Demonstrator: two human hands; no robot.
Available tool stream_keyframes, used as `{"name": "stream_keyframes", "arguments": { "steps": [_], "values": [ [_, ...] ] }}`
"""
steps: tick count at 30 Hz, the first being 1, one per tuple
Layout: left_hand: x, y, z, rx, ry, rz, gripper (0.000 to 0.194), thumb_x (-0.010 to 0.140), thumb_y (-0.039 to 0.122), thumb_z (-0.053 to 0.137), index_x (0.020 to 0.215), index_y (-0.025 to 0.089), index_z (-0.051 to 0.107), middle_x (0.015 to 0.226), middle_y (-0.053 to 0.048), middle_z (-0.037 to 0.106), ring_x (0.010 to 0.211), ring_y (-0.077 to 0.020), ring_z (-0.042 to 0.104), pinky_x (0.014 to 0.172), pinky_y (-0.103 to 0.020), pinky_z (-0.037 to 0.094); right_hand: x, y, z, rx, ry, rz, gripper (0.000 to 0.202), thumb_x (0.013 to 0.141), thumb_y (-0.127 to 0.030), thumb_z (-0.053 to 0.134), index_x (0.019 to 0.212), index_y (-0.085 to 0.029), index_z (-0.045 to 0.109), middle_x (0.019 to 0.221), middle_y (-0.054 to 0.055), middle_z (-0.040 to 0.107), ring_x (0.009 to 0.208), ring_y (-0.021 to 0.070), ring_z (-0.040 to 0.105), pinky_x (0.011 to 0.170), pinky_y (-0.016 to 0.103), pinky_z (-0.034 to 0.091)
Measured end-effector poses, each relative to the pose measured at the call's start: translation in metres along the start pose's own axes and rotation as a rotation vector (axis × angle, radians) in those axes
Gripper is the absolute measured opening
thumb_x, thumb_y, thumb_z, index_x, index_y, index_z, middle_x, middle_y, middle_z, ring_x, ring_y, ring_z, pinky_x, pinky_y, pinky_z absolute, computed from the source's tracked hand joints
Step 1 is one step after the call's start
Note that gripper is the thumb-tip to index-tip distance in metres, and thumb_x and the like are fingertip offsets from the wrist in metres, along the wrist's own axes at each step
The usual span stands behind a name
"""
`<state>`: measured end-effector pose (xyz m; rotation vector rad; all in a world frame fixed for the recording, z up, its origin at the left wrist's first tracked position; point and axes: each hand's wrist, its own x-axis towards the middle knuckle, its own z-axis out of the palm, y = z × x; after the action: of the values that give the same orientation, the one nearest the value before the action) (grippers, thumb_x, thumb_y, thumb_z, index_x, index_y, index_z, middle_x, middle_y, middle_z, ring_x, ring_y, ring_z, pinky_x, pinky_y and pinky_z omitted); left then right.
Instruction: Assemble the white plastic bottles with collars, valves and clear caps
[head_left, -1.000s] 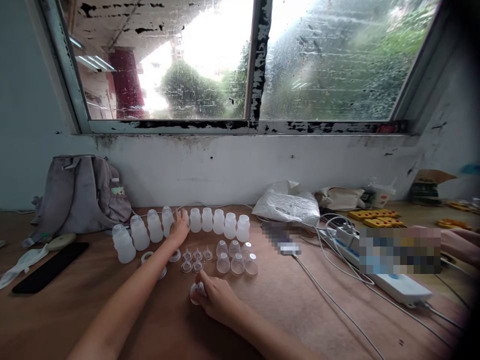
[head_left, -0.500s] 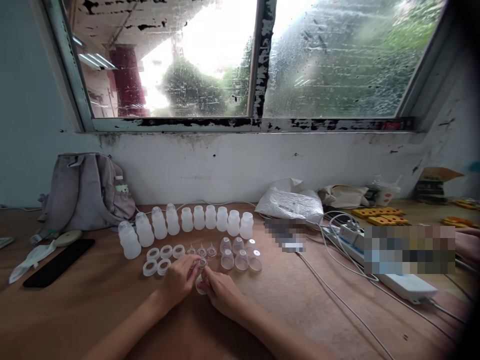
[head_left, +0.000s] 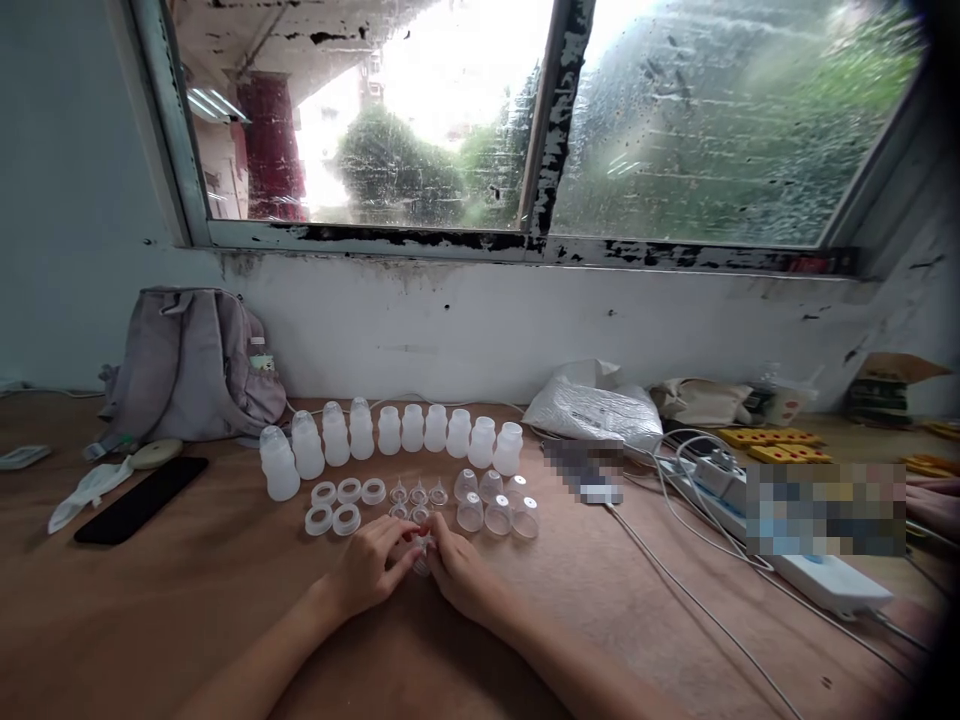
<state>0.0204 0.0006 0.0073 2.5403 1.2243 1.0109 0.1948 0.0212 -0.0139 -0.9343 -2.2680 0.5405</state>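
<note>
My left hand [head_left: 375, 562] and my right hand [head_left: 459, 568] meet in front of the rows of parts, fingers closed. Between them is a translucent bottle collar ring [head_left: 421, 566], gripped by my right hand. The left fingertips pinch what looks like a clear bottle nipple at the ring; my fingers mostly cover it. Just beyond my fingertips stand several clear nipples [head_left: 418, 492], some partly hidden. Several collar rings [head_left: 346, 519] lie flat left of them. Clear domed caps [head_left: 498, 515] sit in two rows to the right.
A curved row of frosted baby bottles [head_left: 412, 430] stands behind the parts, some capped. At left are a grey backpack [head_left: 180, 370] and a black phone-like slab [head_left: 142, 500]. At right lie a silver bag [head_left: 600, 405], cables and a white power strip [head_left: 840, 585]. Another person's hand shows at the right edge.
My hands have come closer together, and the left fingers now close in at the ring held by the right. The ring is more covered. The whole view has shifted slightly.
</note>
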Motion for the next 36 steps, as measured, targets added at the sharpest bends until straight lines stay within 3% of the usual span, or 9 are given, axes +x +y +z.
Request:
{"name": "stream_keyframes", "arguments": {
  "steps": [5,14,21,27,32,36],
  "values": [
    [0.002,0.001,-0.002,0.009,-0.066,-0.007,0.028,0.077,0.036,0.052,0.1,0.019,0.054,0.09,-0.005,0.058,0.083,-0.0183,0.055,0.075,-0.03,0.044,0.0,-0.003,-0.005,0.082,0.036,0.007,0.025,0.073,-0.008,0.034,0.095,-0.021,0.036,0.088,0.004,0.053,0.078,0.0148,0.052,0.073,0.027,0.044],
    [0.005,0.003,-0.003,-0.004,-0.084,-0.041,0.022,0.074,0.033,0.055,0.091,0.019,0.053,0.086,-0.003,0.059,0.081,-0.0182,0.052,0.074,-0.031,0.041,0.0,-0.008,-0.009,0.154,0.111,0.051,0.024,0.076,-0.007,0.032,0.094,-0.022,0.038,0.086,0.003,0.052,0.077,0.0141,0.051,0.072,0.026,0.043],
    [0.004,-0.006,-0.011,0.148,-0.121,-0.019,0.022,0.072,0.035,0.056,0.086,0.019,0.052,0.077,-0.002,0.056,0.074,-0.0186,0.049,0.07,-0.032,0.038,0.0,-0.003,-0.019,-0.053,0.145,0.027,0.018,0.079,-0.014,0.037,0.094,-0.02,0.043,0.083,0.002,0.053,0.071,0.0144,0.051,0.065,0.025,0.04],
    [0.004,-0.015,-0.021,0.273,-0.091,-0.033,0.015,0.073,0.034,0.053,0.076,0.02,0.052,0.08,-0.003,0.053,0.077,-0.0189,0.048,0.072,-0.032,0.038,0.0,0.001,-0.01,-0.233,0.127,0.092,0.016,0.085,-0.024,0.036,0.096,-0.021,0.046,0.089,0.003,0.055,0.068,0.0144,0.055,0.058,0.024,0.038],
    [0.003,-0.023,-0.029,0.321,-0.082,-0.053,0.015,0.075,0.034,0.051,0.072,0.02,0.051,0.08,-0.003,0.051,0.077,-0.0186,0.048,0.073,-0.032,0.039,0.001,0.007,-0.007,-0.316,0.13,0.156,0.015,0.084,-0.02,0.035,0.09,-0.02,0.048,0.089,0.005,0.055,0.067,0.0149,0.055,0.053,0.023,0.036],
    [0.003,-0.028,-0.034,0.344,-0.107,-0.061,0.016,0.076,0.035,0.05,0.07,0.02,0.051,0.081,-0.003,0.051,0.079,-0.0192,0.048,0.074,-0.033,0.038,0.002,0.006,-0.009,-0.284,0.155,0.164,0.019,0.082,-0.018,0.037,0.098,-0.019,0.046,0.088,0.005,0.056,0.068,0.0153,0.055,0.057,0.024,0.038]
  ]
}}
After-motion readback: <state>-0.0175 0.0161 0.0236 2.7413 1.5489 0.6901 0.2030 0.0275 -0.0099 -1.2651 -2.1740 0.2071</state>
